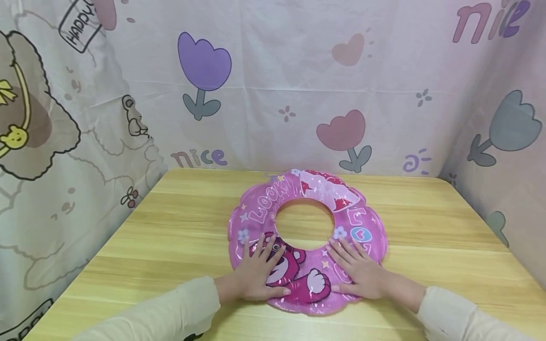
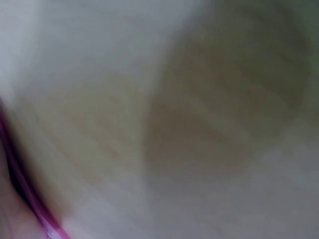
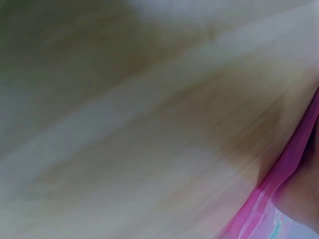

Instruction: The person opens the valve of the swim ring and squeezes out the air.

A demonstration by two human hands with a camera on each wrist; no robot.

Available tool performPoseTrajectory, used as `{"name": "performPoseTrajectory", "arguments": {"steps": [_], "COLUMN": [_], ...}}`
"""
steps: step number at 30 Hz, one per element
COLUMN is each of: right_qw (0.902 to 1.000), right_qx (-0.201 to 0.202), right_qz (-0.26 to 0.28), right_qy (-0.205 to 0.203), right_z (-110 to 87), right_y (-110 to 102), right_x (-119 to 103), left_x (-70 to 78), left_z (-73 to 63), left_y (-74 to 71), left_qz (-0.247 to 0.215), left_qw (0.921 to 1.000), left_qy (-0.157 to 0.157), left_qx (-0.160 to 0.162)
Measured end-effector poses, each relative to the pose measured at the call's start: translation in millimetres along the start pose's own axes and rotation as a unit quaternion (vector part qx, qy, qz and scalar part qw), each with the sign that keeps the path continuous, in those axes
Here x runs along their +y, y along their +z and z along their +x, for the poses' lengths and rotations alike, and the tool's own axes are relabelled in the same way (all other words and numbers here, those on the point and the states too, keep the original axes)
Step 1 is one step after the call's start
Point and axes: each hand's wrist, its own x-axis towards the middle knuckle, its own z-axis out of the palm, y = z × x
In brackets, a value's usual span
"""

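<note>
A pink inflated swim ring (image 1: 311, 296) with a scalloped edge, a cartoon bear print and white letters lies flat on the wooden table. My left hand (image 1: 258, 272) rests on its near left part, over the bear print, with the fingers spread. On the near right part, my right hand (image 1: 360, 272) lies palm down, fingers extended. Neither hand grips the ring. In the left wrist view only a sliver of the ring (image 2: 30, 194) shows beside the hand. Its pink edge (image 3: 279, 172) also appears at the lower right of the right wrist view.
The light wooden table (image 1: 170, 227) reaches back to a hanging cloth (image 1: 273, 61) printed with tulips and hearts. More printed cloth (image 1: 85, 142) hangs along the left side, and another stretch (image 1: 503, 189) along the right. Both wrist views are blurred.
</note>
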Motion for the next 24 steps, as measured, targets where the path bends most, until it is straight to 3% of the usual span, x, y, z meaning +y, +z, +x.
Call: {"name": "performPoseTrajectory", "arguments": {"steps": [8,14,24], "right_qw": [0.9999,0.9957,0.9833], "right_qx": [-0.005,-0.042,-0.056], "right_qz": [0.007,0.082,0.17], "right_qy": [-0.01,0.012,0.032], "right_z": [1.7,4.7,7.0], "right_y": [-2,-8,-18], "right_x": [3,2,6], "left_x": [-0.6,-0.8,-3.6], "left_z": [3.0,4.5,8.0], "left_y": [-3.0,-5.1,-15.0], "left_qz": [-0.016,-0.023,-0.068], "left_qw": [0.9995,0.9993,0.9972], "left_qy": [-0.006,-0.007,-0.008], "left_qx": [-0.025,-0.027,-0.031]}}
